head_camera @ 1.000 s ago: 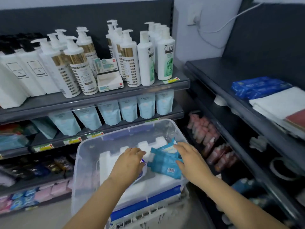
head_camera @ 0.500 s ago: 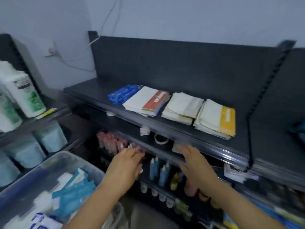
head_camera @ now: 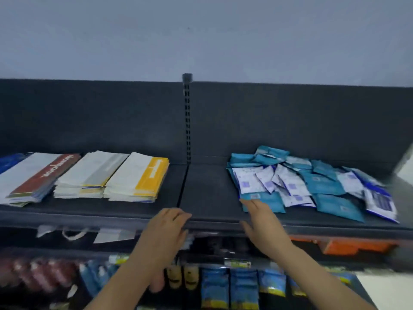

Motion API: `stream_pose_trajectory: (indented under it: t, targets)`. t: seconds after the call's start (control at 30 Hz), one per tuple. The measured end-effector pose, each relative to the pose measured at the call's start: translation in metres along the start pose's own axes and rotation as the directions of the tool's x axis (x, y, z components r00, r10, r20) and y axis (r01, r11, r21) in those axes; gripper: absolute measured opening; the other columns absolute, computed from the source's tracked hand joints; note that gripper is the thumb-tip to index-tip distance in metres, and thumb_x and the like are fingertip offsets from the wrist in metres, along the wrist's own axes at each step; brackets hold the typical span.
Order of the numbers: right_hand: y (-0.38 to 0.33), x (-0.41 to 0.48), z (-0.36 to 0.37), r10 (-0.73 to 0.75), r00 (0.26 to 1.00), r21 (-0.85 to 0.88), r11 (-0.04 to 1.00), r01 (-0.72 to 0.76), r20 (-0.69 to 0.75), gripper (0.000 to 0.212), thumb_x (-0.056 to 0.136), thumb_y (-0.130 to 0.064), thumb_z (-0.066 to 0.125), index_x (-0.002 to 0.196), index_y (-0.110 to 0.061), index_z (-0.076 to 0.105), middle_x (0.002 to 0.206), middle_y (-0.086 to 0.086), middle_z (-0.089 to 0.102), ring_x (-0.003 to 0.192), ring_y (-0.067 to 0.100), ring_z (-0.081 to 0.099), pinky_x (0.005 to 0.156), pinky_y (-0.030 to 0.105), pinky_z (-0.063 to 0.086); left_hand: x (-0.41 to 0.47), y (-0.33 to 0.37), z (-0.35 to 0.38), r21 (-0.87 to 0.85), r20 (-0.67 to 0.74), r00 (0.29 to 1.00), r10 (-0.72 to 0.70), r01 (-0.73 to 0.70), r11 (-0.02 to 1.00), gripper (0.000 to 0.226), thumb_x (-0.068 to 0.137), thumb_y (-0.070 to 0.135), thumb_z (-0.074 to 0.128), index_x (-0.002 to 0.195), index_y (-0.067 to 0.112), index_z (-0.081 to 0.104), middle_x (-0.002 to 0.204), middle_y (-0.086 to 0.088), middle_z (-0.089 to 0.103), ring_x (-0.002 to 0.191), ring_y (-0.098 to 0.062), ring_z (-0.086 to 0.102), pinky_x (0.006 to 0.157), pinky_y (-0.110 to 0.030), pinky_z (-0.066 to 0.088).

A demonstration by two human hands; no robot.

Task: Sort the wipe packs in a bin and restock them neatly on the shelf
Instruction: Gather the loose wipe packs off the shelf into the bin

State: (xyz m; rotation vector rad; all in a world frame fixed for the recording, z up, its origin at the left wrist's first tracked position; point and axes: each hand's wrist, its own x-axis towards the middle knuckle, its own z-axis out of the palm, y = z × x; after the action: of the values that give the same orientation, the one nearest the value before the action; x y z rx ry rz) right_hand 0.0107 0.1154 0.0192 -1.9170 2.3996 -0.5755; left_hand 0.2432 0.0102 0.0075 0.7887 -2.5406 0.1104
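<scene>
- Wipe packs [head_camera: 312, 184]: a loose, unsorted heap of teal packs and white packs with purple print, lying on the right-hand section of the top shelf [head_camera: 207, 198]. The packs overlap at mixed angles; the right end of the heap is blurred.
- Right grip [head_camera: 261, 220]: reaching over the shelf's front edge, fingers straight and spread, fingertips touching the nearest teal pack [head_camera: 268, 201] at the front left corner of the heap. Nothing is pinched or enclosed.
- Left grip [head_camera: 166, 229]: at the shelf's front edge, just left of the right grip and apart from the heap. Fingers are relaxed and slightly bent over the edge; it holds nothing.
- Bare shelf surface lies between the heap and the upright slotted post [head_camera: 187, 121] that divides the two sections.
- Left section: three flat stacks side by side, namely a red-banded stack [head_camera: 33, 177], a grey-banded stack [head_camera: 93, 173] and a yellow-banded stack [head_camera: 143, 175]. A blue packet [head_camera: 9, 161] shows at the far left edge.
- Lower shelves: blue bags [head_camera: 230, 287], small dark bottles [head_camera: 183, 276], an orange item [head_camera: 353, 246] and reddish goods [head_camera: 40, 276], all blurred; detail cannot be made out.
- Plain pale wall [head_camera: 201, 36] rises above the dark back panel.
</scene>
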Motion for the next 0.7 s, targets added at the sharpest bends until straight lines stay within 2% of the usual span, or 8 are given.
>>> stream_pose_trajectory:
  t: [0.1, 0.17, 0.27, 0.37, 0.5, 0.7]
  targets:
    - [0.054, -0.003, -0.014, 0.054, 0.998, -0.014, 0.998, -0.054, -0.012, 0.057, 0.095, -0.025, 0.052, 0.146, -0.018, 0.028, 0.139, 0.000, 0.039, 0.127, 0.020, 0.038, 0.102, 0.027, 0.035, 0.036, 0.042, 0.023, -0.054, 0.048, 0.999, -0.005, 0.007, 0.998, 0.048, 0.059, 0.024, 0.089, 0.104, 0.019, 0.071, 0.095, 0.007, 0.067, 0.087, -0.011, 0.063, 0.070, -0.021, 0.054]
    - [0.081, -0.005, -0.020, 0.079, 0.997, -0.021, 0.997, -0.079, -0.006, 0.057, 0.095, -0.028, 0.051, 0.146, -0.018, 0.028, 0.140, -0.001, 0.037, 0.127, 0.019, 0.038, 0.102, 0.027, 0.036, 0.053, 0.063, 0.034, -0.082, 0.092, 0.996, -0.014, 0.022, 0.996, 0.046, 0.067, 0.024, 0.085, 0.110, 0.019, 0.069, 0.101, 0.006, 0.067, 0.092, -0.014, 0.065, 0.074, -0.024, 0.054]
    - [0.115, -0.006, -0.029, 0.116, 0.993, -0.024, 0.993, -0.116, -0.014, 0.058, 0.093, -0.028, 0.054, 0.145, -0.017, 0.030, 0.139, 0.001, 0.039, 0.126, 0.020, 0.040, 0.102, 0.027, 0.036, 0.082, 0.084, 0.049, -0.119, 0.148, 0.989, -0.017, 0.035, 0.992, 0.044, 0.085, 0.025, 0.069, 0.127, 0.018, 0.059, 0.119, 0.004, 0.061, 0.111, -0.018, 0.057, 0.089, -0.029, 0.049]
    - [0.143, -0.003, -0.034, 0.158, 0.987, -0.026, 0.987, -0.159, -0.030, 0.057, 0.092, -0.026, 0.057, 0.143, -0.014, 0.034, 0.137, 0.005, 0.042, 0.123, 0.023, 0.042, 0.101, 0.028, 0.036, 0.110, 0.096, 0.064, -0.161, 0.170, 0.985, 0.007, 0.021, 0.987, 0.049, 0.095, 0.031, 0.054, 0.141, 0.021, 0.042, 0.136, 0.006, 0.046, 0.124, -0.014, 0.041, 0.101, -0.025, 0.037]
    - [0.168, 0.009, -0.030, 0.219, 0.975, -0.021, 0.975, -0.220, -0.039, 0.060, 0.091, -0.029, 0.058, 0.143, -0.014, 0.033, 0.142, 0.006, 0.035, 0.129, 0.024, 0.035, 0.105, 0.031, 0.034, 0.144, 0.101, 0.087, -0.173, 0.209, 0.977, 0.037, 0.000, 0.985, 0.055, 0.096, 0.033, 0.051, 0.146, 0.021, 0.033, 0.147, 0.006, 0.035, 0.134, -0.014, 0.030, 0.109, -0.027, 0.031]
    - [0.191, 0.051, -0.025, 0.288, 0.957, -0.077, 0.955, -0.285, 0.025, 0.082, 0.086, -0.051, 0.057, 0.149, -0.021, 0.014, 0.156, 0.003, 0.010, 0.142, 0.024, 0.011, 0.115, 0.036, 0.020, 0.197, 0.086, 0.128, -0.102, 0.228, 0.970, 0.084, -0.062, 0.993, 0.069, 0.088, 0.045, 0.061, 0.146, 0.021, 0.035, 0.152, -0.002, 0.033, 0.139, -0.027, 0.029, 0.112, -0.040, 0.030]
